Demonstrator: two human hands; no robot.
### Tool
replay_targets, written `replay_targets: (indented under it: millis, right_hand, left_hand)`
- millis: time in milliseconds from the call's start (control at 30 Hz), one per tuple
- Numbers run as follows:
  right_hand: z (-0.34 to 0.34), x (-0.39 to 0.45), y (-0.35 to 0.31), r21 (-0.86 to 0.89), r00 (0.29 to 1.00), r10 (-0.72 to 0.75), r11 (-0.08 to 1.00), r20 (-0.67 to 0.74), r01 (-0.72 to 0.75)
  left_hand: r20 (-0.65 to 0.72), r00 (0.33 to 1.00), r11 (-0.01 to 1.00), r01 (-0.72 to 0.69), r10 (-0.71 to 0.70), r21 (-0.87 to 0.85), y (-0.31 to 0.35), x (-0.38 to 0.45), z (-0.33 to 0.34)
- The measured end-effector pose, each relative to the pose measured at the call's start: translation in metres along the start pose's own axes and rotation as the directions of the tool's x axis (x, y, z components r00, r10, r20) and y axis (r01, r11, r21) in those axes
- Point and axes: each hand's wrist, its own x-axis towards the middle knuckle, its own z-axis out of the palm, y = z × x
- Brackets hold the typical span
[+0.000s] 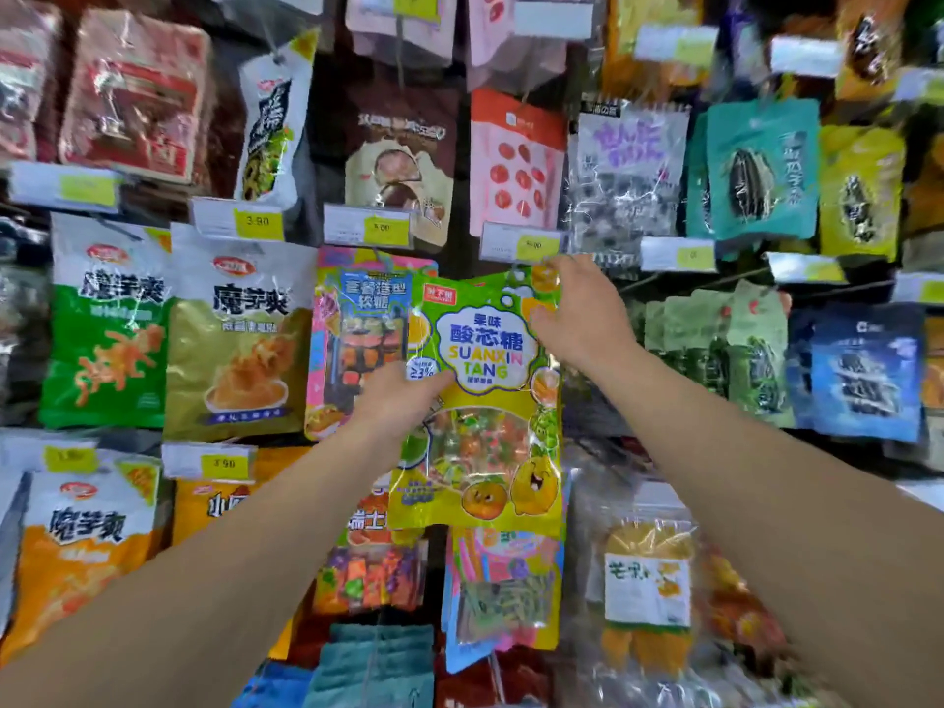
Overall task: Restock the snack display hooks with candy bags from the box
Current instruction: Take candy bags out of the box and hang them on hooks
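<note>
Both arms reach up to the green-and-yellow candy bag (480, 401), held upright against the display. The right hand (574, 311) pinches the bag's top right corner just below a yellow price tag (536, 246). The left hand (403, 401) grips the bag's left edge at mid-height, fingers curled behind it.

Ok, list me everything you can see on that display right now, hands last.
Sour candy bag: one, green-yellow, centre, held at the hooks.
Sushi-gummy bag: one, pink-blue, just left of it.
Konjac snack bags: three, green, gold and orange, left side.
Sunflower seed bags: several, teal and yellow, upper right.
Pink fruit bag: one, above centre.
Dried mango bag: one, clear with yellow, lower right.
Price tags: many, white with yellow, on hook ends.
Hands: left holds the sour candy bag's left edge; right pinches its top right corner.
</note>
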Motion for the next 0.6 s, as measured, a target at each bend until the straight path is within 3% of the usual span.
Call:
replay_targets:
  millis: [200,333,467,600]
  right_hand:
    - [0.01,0.043,0.03,-0.113,0.98,-0.192,0.976,-0.047,0.186]
    - [0.012,0.059,0.043,-0.118,0.975,-0.22,0.969,-0.02,0.216]
    - [0.007,0.071,0.046,-0.034,0.964,-0.243,0.97,-0.112,0.24]
    - [0.007,0.076,0.046,-0.074,0.958,-0.269,0.962,-0.101,0.262]
  left_hand:
    - [-0.032,0.999,0.999,-0.04,0.041,0.012,0.008,0.026,0.024]
    - [-0.032,0.998,0.998,-0.06,0.06,-0.007,0.021,0.026,0.037]
    - [-0.021,0.999,0.998,-0.049,0.048,-0.041,0.025,0.03,0.043]
    - [0.005,1.0,0.998,-0.022,0.022,-0.054,0.026,0.027,0.045]
